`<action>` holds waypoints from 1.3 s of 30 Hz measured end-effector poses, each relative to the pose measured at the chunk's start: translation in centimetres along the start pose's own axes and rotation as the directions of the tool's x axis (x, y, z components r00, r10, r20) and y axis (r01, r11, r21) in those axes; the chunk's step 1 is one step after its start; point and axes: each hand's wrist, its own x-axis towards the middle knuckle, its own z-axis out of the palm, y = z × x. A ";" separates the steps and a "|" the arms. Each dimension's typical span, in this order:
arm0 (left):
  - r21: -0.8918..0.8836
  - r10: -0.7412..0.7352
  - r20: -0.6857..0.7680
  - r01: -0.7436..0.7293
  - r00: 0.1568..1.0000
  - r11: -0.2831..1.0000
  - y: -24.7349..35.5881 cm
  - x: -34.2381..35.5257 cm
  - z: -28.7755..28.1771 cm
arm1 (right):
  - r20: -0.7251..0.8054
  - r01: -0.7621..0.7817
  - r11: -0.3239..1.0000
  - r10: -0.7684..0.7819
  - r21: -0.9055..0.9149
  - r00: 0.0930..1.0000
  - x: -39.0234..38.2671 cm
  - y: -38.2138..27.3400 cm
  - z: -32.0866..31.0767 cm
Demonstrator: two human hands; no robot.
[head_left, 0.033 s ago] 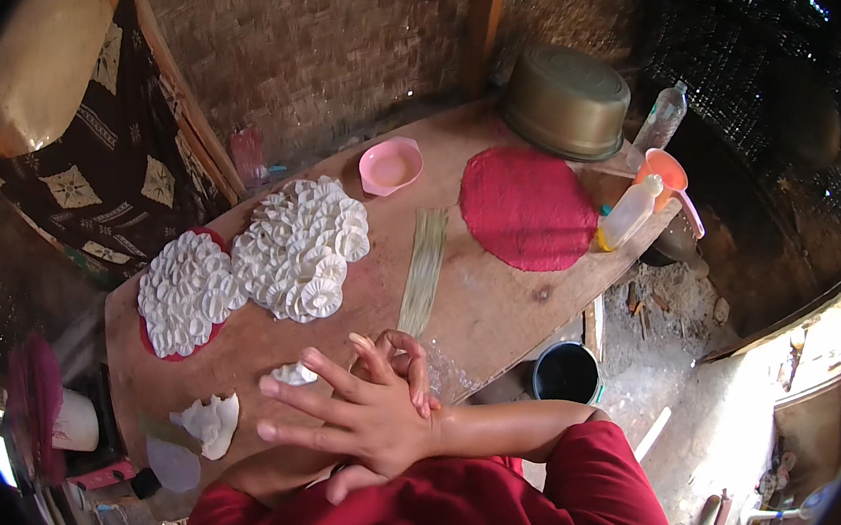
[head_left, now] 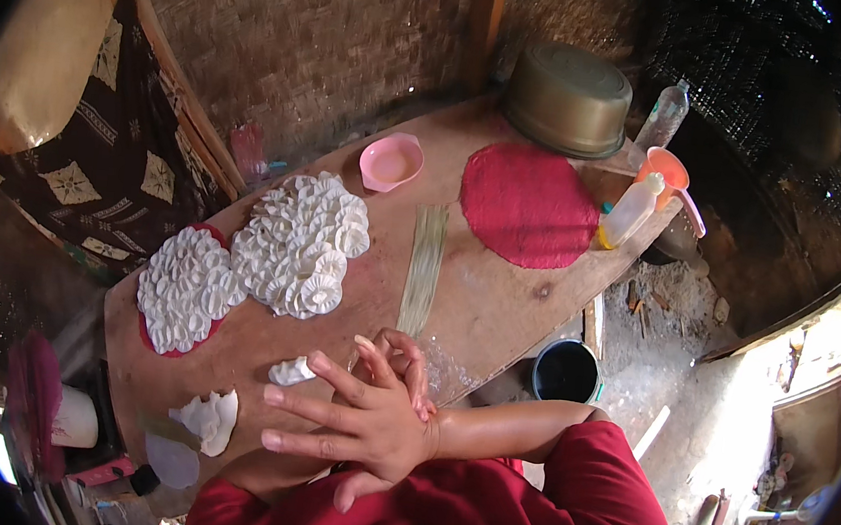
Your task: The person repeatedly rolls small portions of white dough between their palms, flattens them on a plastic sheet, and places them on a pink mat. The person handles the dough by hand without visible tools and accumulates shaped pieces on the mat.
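My right hand (head_left: 366, 423) lies over my left hand (head_left: 410, 362), their arms crossed before my red shirt. The right fingers are spread wide and point left, with nothing held in them. My left hand is partly hidden beneath; its visible fingers are apart, bent around the edge of the right hand near the wrist. A small white dough lump (head_left: 289, 371) sits on the wooden table by my right fingertips. Left of it is a torn, flat white dough piece (head_left: 216, 423). Farther off are a heap of ruffled white dough discs (head_left: 292, 241) and a second heap (head_left: 186, 292) on a red mat.
On the table (head_left: 496, 319) are a strip of pale dried leaf (head_left: 425, 273), a pink bowl (head_left: 391, 162) and a round red mat (head_left: 528, 207). A large metal pot (head_left: 568, 97), bottles (head_left: 633, 213) and an orange dipper (head_left: 667, 166) line the far right. A dark bucket (head_left: 567, 372) stands beside the table.
My right fingers have shifted slightly toward my body over the left hand. The things on the table stay where they were.
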 end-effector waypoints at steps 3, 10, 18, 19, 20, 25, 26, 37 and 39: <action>-0.189 -0.056 -0.189 0.020 0.980 0.982 -1.1 -1.5 -0.6 | -0.056 0.004 0.997 0.000 0.072 0.998 -0.9 -1.1 1.0; -0.527 -0.273 -0.105 0.180 0.956 0.831 -4.3 -2.5 -7.9 | -0.148 -0.249 0.874 0.336 0.417 0.930 -3.6 1.8 5.5; 0.242 0.074 -0.706 0.142 0.705 0.960 2.5 -0.6 -13.8 | 0.072 -0.864 0.434 0.900 -0.257 0.431 -12.5 10.9 3.1; 0.356 0.066 -0.663 0.236 0.745 0.904 3.3 0.3 -14.6 | 0.100 -0.806 0.481 0.872 -0.345 0.478 -13.7 10.9 3.4; 0.481 0.070 -0.601 0.291 0.796 0.827 3.9 1.4 -15.4 | 0.134 -0.745 0.486 0.866 -0.458 0.482 -14.7 10.7 3.5; 0.898 -0.335 -0.288 0.131 0.897 -0.421 2.4 4.3 -16.7 | 0.285 -0.908 0.377 0.904 -0.181 0.319 -14.9 11.0 -2.2; 0.860 -0.311 -0.313 0.129 0.898 -0.493 1.4 4.2 -16.2 | 0.190 -0.951 0.309 0.933 0.009 0.305 -14.6 11.3 -4.2; 0.953 -0.249 -0.296 0.265 0.922 -0.149 -3.1 1.7 -10.8 | 0.132 -0.158 -0.137 0.990 0.978 -0.038 -14.7 10.3 -8.2; 0.700 -0.163 -0.321 0.350 0.933 0.623 -2.4 2.3 -11.2 | 0.376 -0.249 -0.328 0.910 0.911 0.176 -13.8 9.5 -4.9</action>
